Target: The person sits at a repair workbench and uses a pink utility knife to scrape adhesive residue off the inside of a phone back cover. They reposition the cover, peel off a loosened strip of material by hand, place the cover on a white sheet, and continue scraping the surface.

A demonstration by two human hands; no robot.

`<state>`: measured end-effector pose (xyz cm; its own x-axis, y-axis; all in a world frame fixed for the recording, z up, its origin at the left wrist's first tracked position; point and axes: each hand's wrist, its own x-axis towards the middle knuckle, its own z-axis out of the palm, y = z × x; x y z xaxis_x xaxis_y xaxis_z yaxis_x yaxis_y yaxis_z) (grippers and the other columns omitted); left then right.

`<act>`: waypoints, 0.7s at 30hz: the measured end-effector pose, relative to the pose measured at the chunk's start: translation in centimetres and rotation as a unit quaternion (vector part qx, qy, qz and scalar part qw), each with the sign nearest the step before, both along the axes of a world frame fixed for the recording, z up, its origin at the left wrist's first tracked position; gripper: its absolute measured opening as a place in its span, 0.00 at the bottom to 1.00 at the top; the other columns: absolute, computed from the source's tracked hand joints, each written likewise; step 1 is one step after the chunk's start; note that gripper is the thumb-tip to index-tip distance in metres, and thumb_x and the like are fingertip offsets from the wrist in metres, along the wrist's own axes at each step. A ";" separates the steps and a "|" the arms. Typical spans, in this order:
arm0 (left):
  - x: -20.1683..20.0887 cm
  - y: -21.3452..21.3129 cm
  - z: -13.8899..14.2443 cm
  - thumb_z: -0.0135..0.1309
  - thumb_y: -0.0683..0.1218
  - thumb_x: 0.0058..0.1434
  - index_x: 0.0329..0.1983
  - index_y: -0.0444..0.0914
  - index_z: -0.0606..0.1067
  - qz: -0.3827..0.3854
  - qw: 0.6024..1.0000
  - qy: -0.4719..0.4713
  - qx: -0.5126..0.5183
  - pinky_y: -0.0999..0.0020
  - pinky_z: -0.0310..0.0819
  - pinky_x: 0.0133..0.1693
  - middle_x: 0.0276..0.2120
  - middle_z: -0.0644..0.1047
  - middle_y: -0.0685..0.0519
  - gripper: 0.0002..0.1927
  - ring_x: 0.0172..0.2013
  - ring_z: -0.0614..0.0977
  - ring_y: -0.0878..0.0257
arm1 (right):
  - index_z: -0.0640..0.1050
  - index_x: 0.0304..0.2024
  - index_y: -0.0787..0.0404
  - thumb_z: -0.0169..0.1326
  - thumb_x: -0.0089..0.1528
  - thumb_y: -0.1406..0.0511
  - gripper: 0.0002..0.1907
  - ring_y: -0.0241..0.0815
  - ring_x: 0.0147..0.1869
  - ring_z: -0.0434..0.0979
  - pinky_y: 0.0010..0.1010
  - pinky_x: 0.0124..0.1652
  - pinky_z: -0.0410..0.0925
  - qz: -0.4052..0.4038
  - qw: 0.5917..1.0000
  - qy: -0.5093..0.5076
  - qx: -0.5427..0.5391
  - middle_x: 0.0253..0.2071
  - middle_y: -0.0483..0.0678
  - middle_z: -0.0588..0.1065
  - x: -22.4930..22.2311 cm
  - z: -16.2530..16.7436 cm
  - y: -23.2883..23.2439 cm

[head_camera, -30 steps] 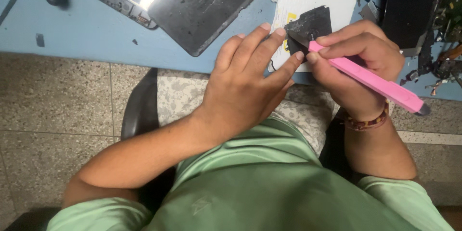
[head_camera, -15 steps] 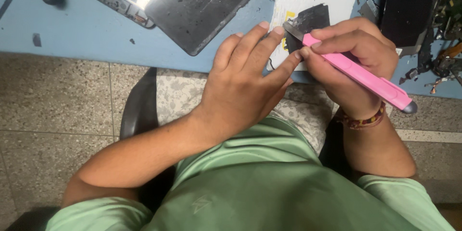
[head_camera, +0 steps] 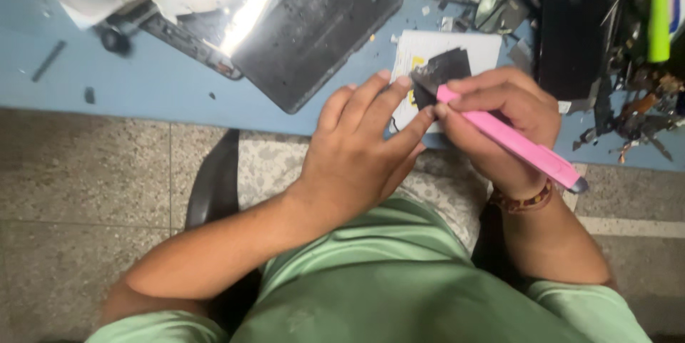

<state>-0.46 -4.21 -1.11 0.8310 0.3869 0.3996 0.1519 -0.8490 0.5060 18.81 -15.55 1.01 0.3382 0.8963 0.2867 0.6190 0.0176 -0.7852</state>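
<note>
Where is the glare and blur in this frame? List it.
Head view: strong white glare on the dark panel at top centre; the left hand, right hand and pink cutter are slightly soft; the clutter at upper right is dim and hard to read.
</note>
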 end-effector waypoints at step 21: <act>-0.1 0.0 -0.3 0.62 0.52 0.67 0.64 0.43 0.77 0.006 1.000 -0.009 0.019 0.48 0.62 0.64 0.64 0.71 0.42 0.23 0.66 0.69 0.46 | 0.79 0.41 0.68 0.67 0.65 0.75 0.07 0.39 0.47 0.82 0.23 0.47 0.74 0.019 1.000 -0.011 0.014 0.47 0.55 0.79 0.1 -0.5 -0.4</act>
<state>-0.56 -4.19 -1.37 0.8188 0.3811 0.4294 0.1526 -0.8655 0.4771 18.89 -15.91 0.55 0.2970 0.9000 0.3191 0.6338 0.0641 -0.7708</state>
